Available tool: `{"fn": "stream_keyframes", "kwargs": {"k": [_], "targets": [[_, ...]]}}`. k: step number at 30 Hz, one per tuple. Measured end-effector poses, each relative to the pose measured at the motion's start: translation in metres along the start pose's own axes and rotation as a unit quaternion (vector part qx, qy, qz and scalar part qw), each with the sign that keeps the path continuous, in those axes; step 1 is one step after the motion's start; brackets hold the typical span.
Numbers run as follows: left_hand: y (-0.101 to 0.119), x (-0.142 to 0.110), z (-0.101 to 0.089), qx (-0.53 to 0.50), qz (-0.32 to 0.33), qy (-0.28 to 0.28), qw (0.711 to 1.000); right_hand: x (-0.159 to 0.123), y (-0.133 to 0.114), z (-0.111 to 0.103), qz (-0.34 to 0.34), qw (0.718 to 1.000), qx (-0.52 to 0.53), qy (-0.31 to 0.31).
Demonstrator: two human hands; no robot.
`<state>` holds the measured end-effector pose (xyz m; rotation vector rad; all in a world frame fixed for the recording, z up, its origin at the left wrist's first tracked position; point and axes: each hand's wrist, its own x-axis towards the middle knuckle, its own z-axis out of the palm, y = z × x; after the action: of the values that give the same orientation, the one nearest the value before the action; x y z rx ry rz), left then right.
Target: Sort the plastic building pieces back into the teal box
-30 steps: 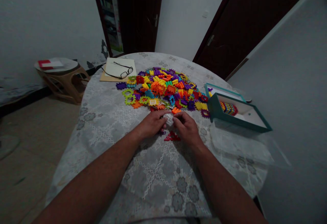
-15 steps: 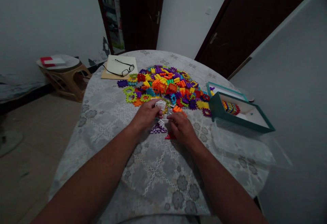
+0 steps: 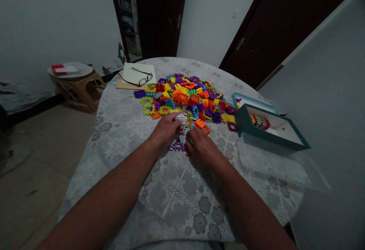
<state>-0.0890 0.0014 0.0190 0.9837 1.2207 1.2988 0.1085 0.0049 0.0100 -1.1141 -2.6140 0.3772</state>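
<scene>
My left hand point(image 3: 167, 129) is closed in a pinch on a small white slip with printed marks point(image 3: 181, 118), probably paper. My right hand point(image 3: 199, 142) is curled beside it, fingertips pointing down and pressed together. Whatever those fingers hold is hidden. Just below the hands lies a purple toothed building piece point(image 3: 177, 146) on the tablecloth. A bit of red shows under the right fingers, mostly covered. Orange pieces point(image 3: 200, 123) lie just beyond my right hand, at the near edge of a big pile of colourful plastic building pieces point(image 3: 182, 97).
Glasses point(image 3: 142, 81) rest on a pad of paper point(image 3: 139, 70) at the back left. To the right stand a green box point(image 3: 273, 136) with beaded-looking rings inside, its lid point(image 3: 272, 108) and a clear plastic cover point(image 3: 268, 162). A stool point(image 3: 82, 90) is beyond the round table point(image 3: 171, 204).
My right hand has drawn its fingers lower and more curled, covering most of the red piece. The left hand keeps its pinch on the white slip. The whole view has shifted slightly.
</scene>
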Motion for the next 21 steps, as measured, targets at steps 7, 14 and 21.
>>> {"fn": "stream_keyframes", "kwargs": {"k": [7,14,21], "targets": [[0.0,-0.004,0.003,0.065,-0.04,-0.05,0.996,-0.007,0.016,-0.001,0.088,0.957,0.237,0.141],[-0.001,-0.014,0.011,0.041,-0.08,-0.118,0.989,-0.004,0.011,0.001,0.166,0.888,0.388,0.184],[-0.009,-0.014,0.013,0.071,-0.06,-0.139,0.986,0.002,0.006,0.012,0.179,0.869,0.415,0.201]]}}
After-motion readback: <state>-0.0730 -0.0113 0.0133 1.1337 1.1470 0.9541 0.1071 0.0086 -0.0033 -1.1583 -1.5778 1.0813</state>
